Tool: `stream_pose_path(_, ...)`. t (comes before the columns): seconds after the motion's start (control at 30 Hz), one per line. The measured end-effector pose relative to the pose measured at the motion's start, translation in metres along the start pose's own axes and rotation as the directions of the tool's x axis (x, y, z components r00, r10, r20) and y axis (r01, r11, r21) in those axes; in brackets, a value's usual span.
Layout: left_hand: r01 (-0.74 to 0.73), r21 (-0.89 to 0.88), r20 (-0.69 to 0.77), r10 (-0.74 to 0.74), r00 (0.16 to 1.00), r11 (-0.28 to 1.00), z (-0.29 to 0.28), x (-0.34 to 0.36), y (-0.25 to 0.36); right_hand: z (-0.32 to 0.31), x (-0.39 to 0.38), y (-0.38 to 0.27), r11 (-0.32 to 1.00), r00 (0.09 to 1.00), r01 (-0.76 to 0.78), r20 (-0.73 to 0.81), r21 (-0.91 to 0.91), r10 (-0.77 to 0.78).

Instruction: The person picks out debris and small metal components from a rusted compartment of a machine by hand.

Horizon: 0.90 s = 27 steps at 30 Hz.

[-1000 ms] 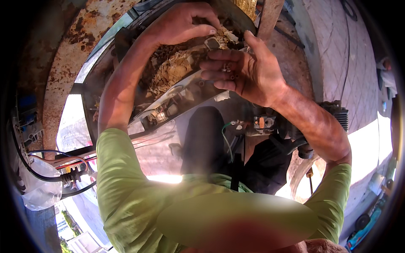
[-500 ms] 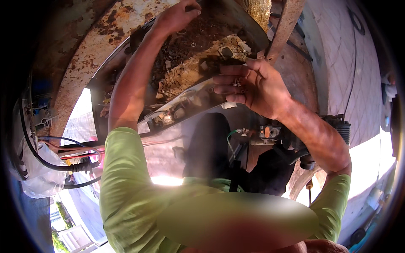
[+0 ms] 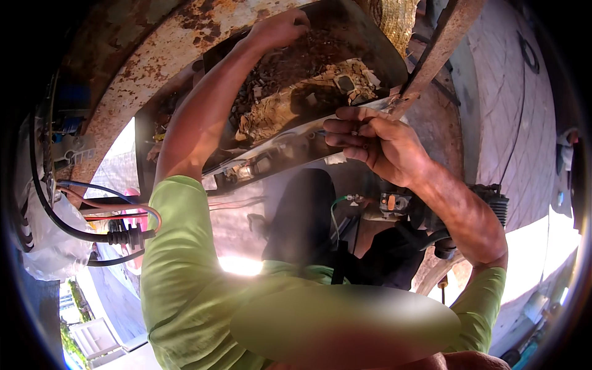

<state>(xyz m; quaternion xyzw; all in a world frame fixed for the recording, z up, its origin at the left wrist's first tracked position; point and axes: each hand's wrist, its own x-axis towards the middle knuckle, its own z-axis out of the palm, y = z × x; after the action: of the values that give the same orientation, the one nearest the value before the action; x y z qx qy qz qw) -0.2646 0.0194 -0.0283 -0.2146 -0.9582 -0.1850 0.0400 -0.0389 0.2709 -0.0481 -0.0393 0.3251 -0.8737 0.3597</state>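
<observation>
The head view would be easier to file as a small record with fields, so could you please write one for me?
Left hand: curled over the far part of the dark tray; whether it holds anything cannot be told
Right hand: half open at the tray's near edge, with tiny pieces too small to identify
In tray: a crumbling tan slab and scattered small bits
Upper left: rusty metal
Far left: black cable and clear plastic bag

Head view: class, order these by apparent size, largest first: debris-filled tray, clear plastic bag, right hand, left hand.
1. Debris-filled tray
2. Right hand and clear plastic bag: too alike to rank
3. Left hand
</observation>
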Motion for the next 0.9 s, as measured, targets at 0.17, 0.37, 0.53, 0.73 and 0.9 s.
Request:
stream_pose_path(0.17, -0.355, 0.277, 0.025, 0.362, 0.932, 0.893, 0.021, 0.009, -0.016, 0.0, 0.001, 0.002, 1.0, 1.0, -0.004, -0.02, 0.005, 0.004)
stream_pose_path(0.37, -0.319, 0.327, 0.132, 0.291, 0.948, 0.89, 0.022, 0.016, -0.014, -0.003, 0.001, 0.002, 0.999, 1.0, -0.012, 0.003, -0.045, 0.012)
stream_pose_path(0.53, -0.255, 0.307, 0.18, 0.207, 0.962, 0.917, 0.021, 0.018, -0.018, 0.0, 0.0, 0.001, 0.998, 0.999, -0.029, 0.015, -0.061, 0.03)
stream_pose_path(0.73, -0.254, 0.334, 0.106, 0.231, 0.967, 0.908, 0.022, 0.015, -0.01, 0.003, -0.001, 0.0, 0.997, 0.999, -0.037, 0.006, -0.068, 0.037)
stream_pose_path(0.9, -0.298, 0.303, 0.01, 0.31, 0.951, 0.905, 0.029, 0.014, -0.013, 0.006, -0.001, 0.001, 0.995, 0.998, -0.049, -0.036, -0.089, 0.046)
